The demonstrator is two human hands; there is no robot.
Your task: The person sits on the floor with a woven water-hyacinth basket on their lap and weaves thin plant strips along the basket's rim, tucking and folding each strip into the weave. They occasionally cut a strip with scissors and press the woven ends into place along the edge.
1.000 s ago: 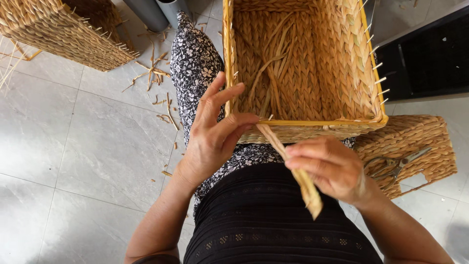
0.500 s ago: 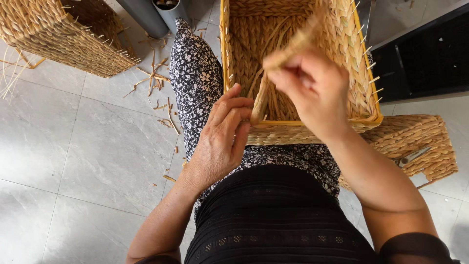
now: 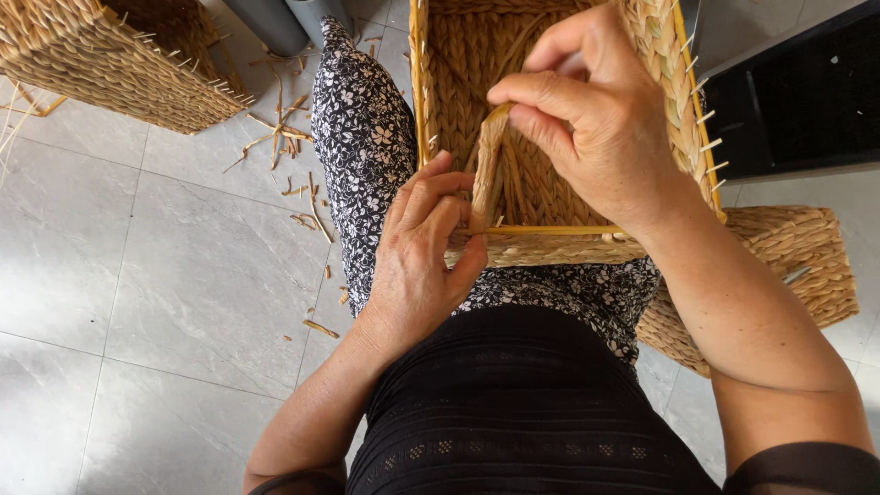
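Two hands work a woven basket (image 3: 550, 183) on the lap. Right hand (image 3: 596, 119), at one o'clock, pinches a straw strand (image 3: 488, 170); left hand (image 3: 426, 247) fingers clamp the near rim. Keeping the strand taut and flat would help.

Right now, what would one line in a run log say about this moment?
left hand: pressing basket rim | right hand: pinching straw strand above rim | basket: on lap | straw scraps: on floor
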